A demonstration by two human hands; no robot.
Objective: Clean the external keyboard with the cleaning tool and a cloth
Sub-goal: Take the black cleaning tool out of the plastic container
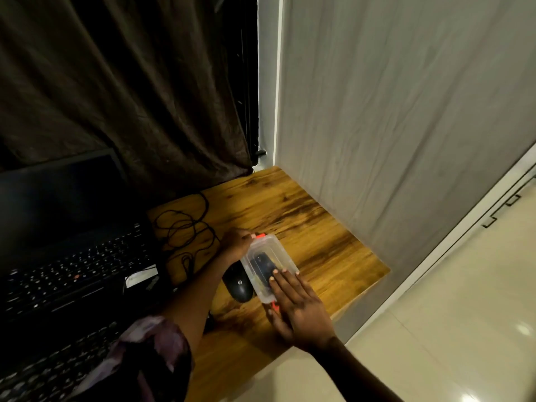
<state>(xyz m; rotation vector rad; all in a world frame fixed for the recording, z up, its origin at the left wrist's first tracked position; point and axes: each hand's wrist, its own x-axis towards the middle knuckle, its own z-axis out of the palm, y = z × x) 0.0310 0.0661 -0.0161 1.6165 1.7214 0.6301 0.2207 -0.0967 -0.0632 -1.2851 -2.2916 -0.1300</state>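
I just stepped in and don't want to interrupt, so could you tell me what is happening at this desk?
A person is handling a clear lidded box on the desk, beside the mouse. The left hand grips its far end at an orange latch; the right hand lies flat on its near end. Something dark shows inside. The keyboard sits untouched at the lower left.

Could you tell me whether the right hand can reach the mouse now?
Probably yes: the mouse sits uncovered right beside the clear box under the right hand, though the left forearm crosses nearby.
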